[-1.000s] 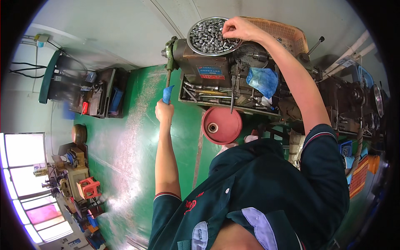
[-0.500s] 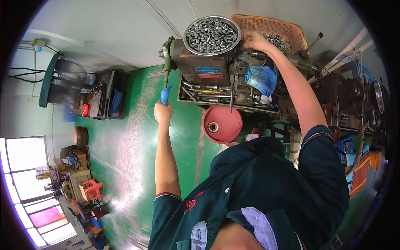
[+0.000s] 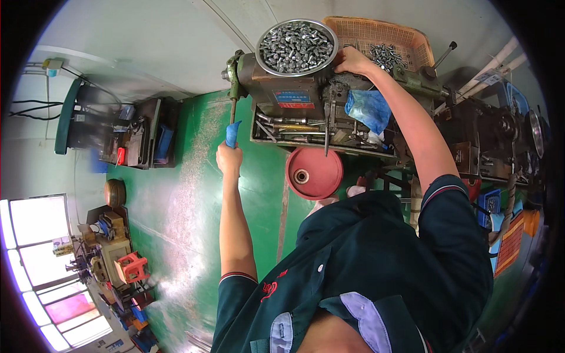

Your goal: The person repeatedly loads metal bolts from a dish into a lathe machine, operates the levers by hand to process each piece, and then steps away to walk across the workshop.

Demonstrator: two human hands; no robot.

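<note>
In the head view, the left hand (image 3: 229,157) is closed around the lower end of a lever (image 3: 232,133), whose grip is wrapped in blue material, probably for comfort or a surer hold. The lever hangs from a green bracket (image 3: 236,76) at the left end of a bench machine (image 3: 265,82), so the left arm reaches forward, nearly straight.

The right hand (image 3: 352,61) is at the machine's middle, just beside a steel bowl (image 3: 294,75). Its fingers are bent and close together; whether they pinch anything I cannot tell, as the tips are partly hidden. The bowl sits on top of the machine, heaped with small metal pieces (image 3: 297,47) — seemingly set there for easy reach. Behind the hand, a tan basket (image 3: 353,25) holds more small metal parts (image 3: 386,56), likewise within reach. A blue rag (image 3: 369,110) drapes over the machine's front — perhaps as a cover — above a tool-filled tray (image 3: 318,146).
</note>
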